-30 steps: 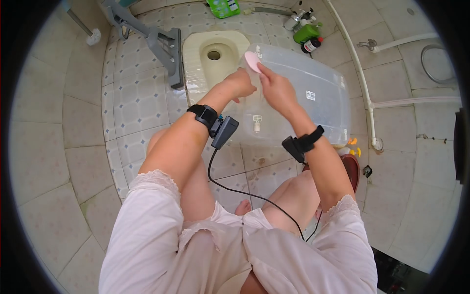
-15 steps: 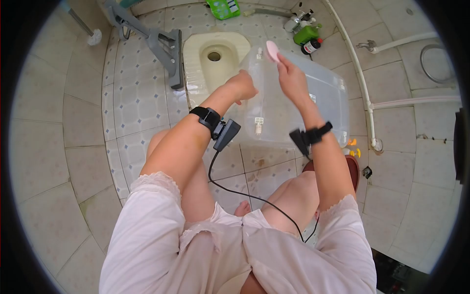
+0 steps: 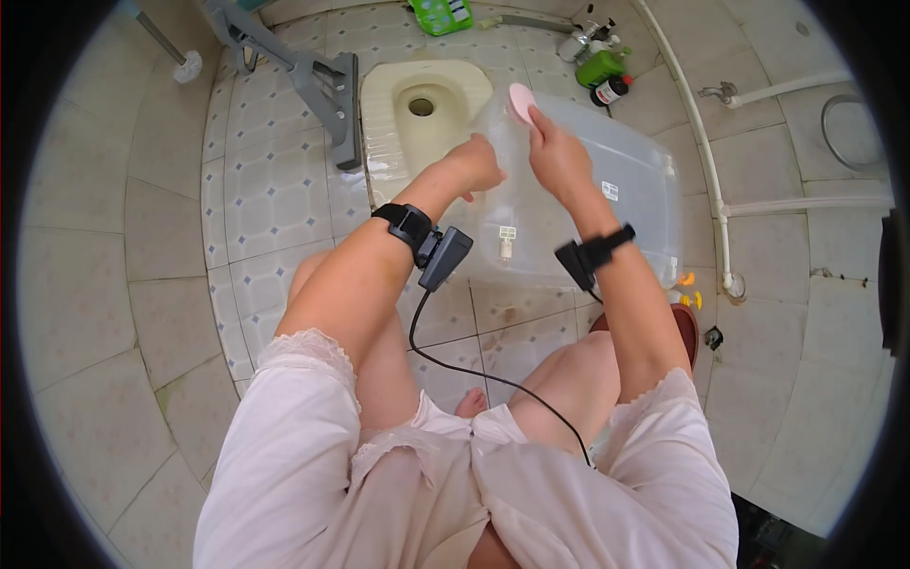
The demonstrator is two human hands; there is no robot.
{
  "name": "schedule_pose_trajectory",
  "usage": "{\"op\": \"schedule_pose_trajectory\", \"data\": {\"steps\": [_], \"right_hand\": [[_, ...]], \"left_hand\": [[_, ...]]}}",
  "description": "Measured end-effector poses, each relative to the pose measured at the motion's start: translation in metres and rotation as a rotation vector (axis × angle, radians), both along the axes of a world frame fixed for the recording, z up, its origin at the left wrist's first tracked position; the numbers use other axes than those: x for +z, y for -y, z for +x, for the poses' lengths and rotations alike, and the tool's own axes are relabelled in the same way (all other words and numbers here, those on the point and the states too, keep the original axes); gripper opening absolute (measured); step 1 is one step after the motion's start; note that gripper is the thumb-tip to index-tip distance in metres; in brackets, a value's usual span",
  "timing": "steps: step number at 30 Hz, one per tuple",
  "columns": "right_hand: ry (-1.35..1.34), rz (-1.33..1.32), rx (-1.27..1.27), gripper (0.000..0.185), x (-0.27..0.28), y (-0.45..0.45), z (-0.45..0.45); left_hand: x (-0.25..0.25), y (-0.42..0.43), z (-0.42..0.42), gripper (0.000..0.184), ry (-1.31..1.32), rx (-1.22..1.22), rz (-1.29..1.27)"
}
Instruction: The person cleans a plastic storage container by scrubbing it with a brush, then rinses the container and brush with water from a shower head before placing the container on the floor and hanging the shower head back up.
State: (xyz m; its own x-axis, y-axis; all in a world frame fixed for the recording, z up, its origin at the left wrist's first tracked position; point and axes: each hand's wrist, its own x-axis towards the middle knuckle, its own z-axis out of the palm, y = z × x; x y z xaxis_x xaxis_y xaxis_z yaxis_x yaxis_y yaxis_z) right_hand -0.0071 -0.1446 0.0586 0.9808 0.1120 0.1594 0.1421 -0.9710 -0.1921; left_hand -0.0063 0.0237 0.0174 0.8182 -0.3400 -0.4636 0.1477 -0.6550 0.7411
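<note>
A large translucent plastic storage box rests on the tiled floor in front of me, with white latches along its edges. My left hand is closed on its left edge; some of the fingers are hidden behind the plastic. In my right hand is a pink oval brush, held at its near end above the far left part of the box. Its underside is turned away, so I cannot see any bristles.
Beyond the box is a squat toilet, with a grey mop to its left. Several bottles stand by the far right wall, near a white pipe. A green packet lies at the back. A cable hangs across my lap.
My right hand and the brush have shifted slightly left and nearer to me. The left hand stays at the box's edge. The whole view has shifted a little.
</note>
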Motion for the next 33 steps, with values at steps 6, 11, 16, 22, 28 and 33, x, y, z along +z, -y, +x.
{"op": "schedule_pose_trajectory", "data": {"steps": [6,11,16,22,28,33], "right_hand": [[0.006,-0.019,0.021,0.042,0.006,0.006,0.007],[-0.028,-0.013,0.02,0.041,0.005,-0.003,-0.009],[0.028,-0.049,0.055,0.04,0.005,0.004,-0.011],[-0.027,-0.019,-0.026,0.04,0.004,-0.011,-0.016],[-0.054,-0.067,-0.079,0.04,0.025,0.032,-0.03],[-0.007,-0.118,-0.154,0.04,-0.009,0.037,0.008]], "left_hand": [[0.007,0.0,0.0,0.075,-0.023,-0.031,-0.009],[0.003,-0.004,-0.001,0.074,-0.007,-0.016,-0.048],[-0.005,0.003,-0.001,0.099,0.066,-0.093,0.045],[0.01,0.0,-0.003,0.085,0.02,-0.065,0.03],[0.005,0.0,0.002,0.085,0.041,-0.07,0.005],[0.01,0.001,-0.003,0.074,0.002,-0.06,0.022]]}}
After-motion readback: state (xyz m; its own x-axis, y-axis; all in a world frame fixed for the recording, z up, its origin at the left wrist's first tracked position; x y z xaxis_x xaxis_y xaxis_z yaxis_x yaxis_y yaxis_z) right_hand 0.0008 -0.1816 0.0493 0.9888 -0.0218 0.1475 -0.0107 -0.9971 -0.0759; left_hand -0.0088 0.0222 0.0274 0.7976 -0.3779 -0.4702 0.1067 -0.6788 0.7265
